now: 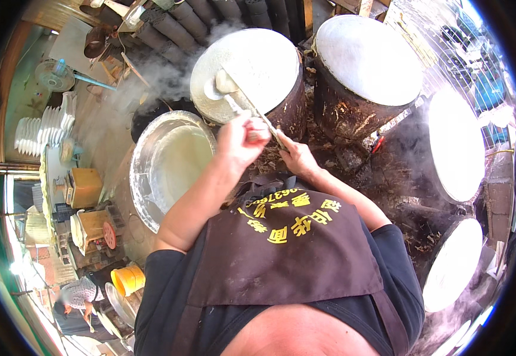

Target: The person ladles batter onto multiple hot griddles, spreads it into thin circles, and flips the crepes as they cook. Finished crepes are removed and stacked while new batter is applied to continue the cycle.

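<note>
Ladle bowl (212, 91) beyond both hands (243, 136)

Yellow characters (300, 225) and smaller digits (279, 196) are curving across the dark apron (293, 270), between five and six o'clock.

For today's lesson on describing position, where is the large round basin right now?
In the head view, the basin is left of centre, beside the person's left forearm, near the white-topped barrel.

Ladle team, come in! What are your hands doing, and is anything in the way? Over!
Left hand closed on ladle. Right hand gripping stick. Ladle and stick over white-topped drum. Steam left of drum, not hiding ladle.
</note>
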A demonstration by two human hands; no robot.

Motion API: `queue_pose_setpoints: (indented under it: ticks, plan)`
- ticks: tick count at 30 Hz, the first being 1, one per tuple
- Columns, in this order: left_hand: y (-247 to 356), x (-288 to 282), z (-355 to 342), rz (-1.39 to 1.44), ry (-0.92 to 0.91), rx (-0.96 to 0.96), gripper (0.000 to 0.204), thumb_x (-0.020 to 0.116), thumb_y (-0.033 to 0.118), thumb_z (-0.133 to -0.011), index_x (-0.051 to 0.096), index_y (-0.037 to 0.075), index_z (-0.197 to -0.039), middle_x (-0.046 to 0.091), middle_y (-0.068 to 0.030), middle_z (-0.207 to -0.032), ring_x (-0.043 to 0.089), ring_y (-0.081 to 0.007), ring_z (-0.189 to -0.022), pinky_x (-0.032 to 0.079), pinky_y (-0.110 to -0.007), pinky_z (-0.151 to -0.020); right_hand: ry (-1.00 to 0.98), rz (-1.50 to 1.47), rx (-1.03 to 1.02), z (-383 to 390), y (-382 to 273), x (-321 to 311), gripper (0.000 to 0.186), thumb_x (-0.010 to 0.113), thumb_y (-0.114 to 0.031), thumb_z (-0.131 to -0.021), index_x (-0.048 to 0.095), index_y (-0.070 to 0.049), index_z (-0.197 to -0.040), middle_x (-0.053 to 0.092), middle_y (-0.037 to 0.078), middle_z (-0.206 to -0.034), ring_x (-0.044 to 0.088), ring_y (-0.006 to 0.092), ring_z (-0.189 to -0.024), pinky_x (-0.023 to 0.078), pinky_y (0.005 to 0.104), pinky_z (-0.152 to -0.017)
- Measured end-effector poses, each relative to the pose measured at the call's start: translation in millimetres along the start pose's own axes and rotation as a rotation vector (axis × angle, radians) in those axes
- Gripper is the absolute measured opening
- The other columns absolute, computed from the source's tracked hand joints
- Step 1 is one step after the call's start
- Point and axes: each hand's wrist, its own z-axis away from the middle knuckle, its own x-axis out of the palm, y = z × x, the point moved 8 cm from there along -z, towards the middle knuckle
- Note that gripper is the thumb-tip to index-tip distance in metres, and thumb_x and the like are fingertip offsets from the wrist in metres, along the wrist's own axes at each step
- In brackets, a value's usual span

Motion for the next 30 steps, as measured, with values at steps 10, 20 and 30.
queue_pose_setpoints:
  ticks: [10,20,30]
  plan:
    - [106,23,157,-0.126,-0.312,0.084,0.045,0.036,0.021,-0.103,0.026,0.007,-0.144,0.038,-0.0027,-0.072,0.039,-0.0057,-0.05,0.034,-0.019,-0.027,0.013,0.568,0.161,-44,-8,-34,0.05,0.051,-0.005,-0.084,0.05,-0.02,-0.132,0.062,0.022,-0.083,0.064,0.0382,-0.069,0.052,0.0465,-0.06]
    - [137,7,115,-0.48,-0.2,-0.051,0.027,0.041,0.019,-0.101,0.045,0.011,-0.127,0.038,0.0003,-0.07,0.036,-0.0035,-0.047,0.033,-0.018,-0.028,-0.044,-0.672,0.521,22,-53,-13,0.053,0.055,-0.006,-0.087,0.044,-0.008,-0.139,0.054,0.001,-0.071,0.047,0.0058,-0.051,0.038,0.0217,-0.043]
    - [40,57,11,-0.53,-0.322,-0.325,0.024,0.043,0.015,-0.099,0.043,0.015,-0.123,0.042,0.0003,-0.073,0.037,-0.0036,-0.047,0.033,-0.018,-0.029,0.493,-0.015,0.331,85,-54,-142,0.05,0.06,-0.002,-0.082,0.053,-0.011,-0.131,0.068,0.01,-0.096,0.062,0.0115,-0.079,0.05,0.0282,-0.075]
